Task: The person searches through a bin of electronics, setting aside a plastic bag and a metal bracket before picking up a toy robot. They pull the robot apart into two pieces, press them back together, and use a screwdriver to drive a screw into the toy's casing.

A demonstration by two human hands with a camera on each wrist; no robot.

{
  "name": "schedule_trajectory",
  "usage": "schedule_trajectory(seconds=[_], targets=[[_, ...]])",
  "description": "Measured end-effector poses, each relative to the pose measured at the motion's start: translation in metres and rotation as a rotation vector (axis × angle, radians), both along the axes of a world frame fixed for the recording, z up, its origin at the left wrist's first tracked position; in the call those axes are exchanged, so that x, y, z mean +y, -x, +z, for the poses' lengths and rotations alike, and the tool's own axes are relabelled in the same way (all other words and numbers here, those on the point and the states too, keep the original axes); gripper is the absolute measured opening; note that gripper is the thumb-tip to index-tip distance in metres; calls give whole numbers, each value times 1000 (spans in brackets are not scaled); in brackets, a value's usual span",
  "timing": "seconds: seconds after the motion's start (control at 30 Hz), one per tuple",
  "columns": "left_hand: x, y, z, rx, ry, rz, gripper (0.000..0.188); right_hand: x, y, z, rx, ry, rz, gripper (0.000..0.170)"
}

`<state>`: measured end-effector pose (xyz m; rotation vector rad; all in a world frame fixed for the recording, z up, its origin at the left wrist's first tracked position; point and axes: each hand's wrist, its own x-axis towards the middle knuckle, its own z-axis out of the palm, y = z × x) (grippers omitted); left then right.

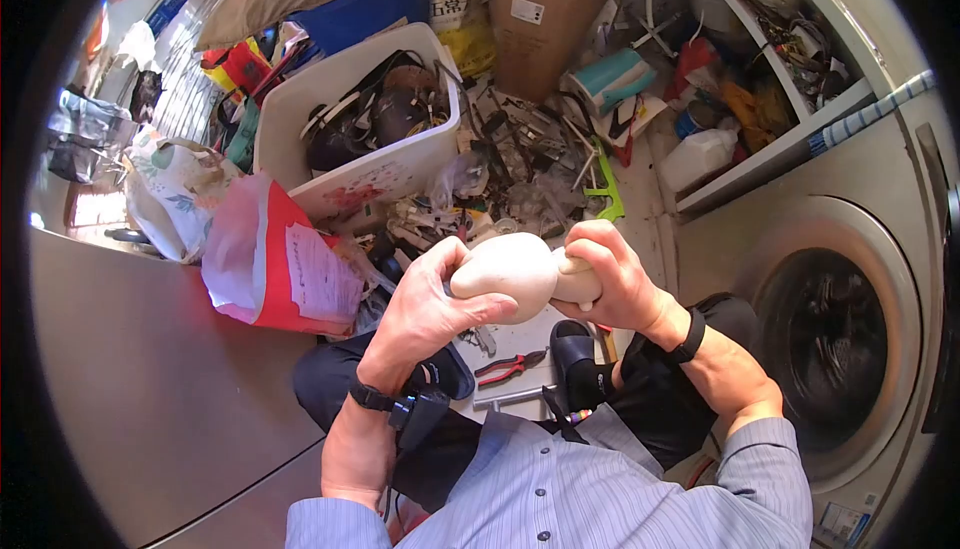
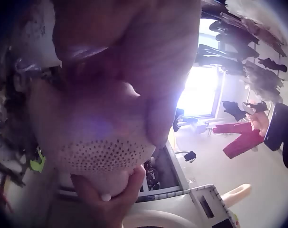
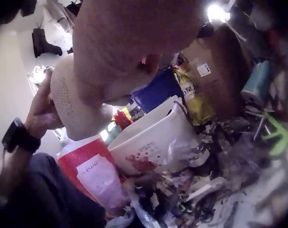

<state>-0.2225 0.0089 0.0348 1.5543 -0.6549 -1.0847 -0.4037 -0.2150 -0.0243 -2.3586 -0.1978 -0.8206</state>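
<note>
Both hands hold a cream-white, rounded plastic device (image 1: 507, 274) up over the lap. It has a large bulbous body and a smaller rounded end with a little nub; a patch of tiny holes (image 2: 103, 156) shows on the body in the left wrist view. My left hand (image 1: 425, 301) grips the large body, thumb along its near side. Around the smaller end (image 1: 578, 282) curl the fingers of my right hand (image 1: 625, 274). The device's exact kind cannot be told. Below the hands, red-handled pliers (image 1: 511, 369) lie on the floor between the feet.
A white bin (image 1: 375, 184) full of dark items stands ahead, beside a red and white bag (image 1: 275, 264). Scrap parts (image 1: 520, 159) and a green plastic piece (image 1: 606, 184) litter the floor. A washing machine (image 1: 800, 219) is at right, a grey panel (image 1: 170, 379) at left.
</note>
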Motion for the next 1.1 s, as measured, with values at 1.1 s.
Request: schedule_trajectory(seconds=[1.1], targets=[[25,83,-65,-739,251,130,27,83,37,-27,598,-311,-121,90]])
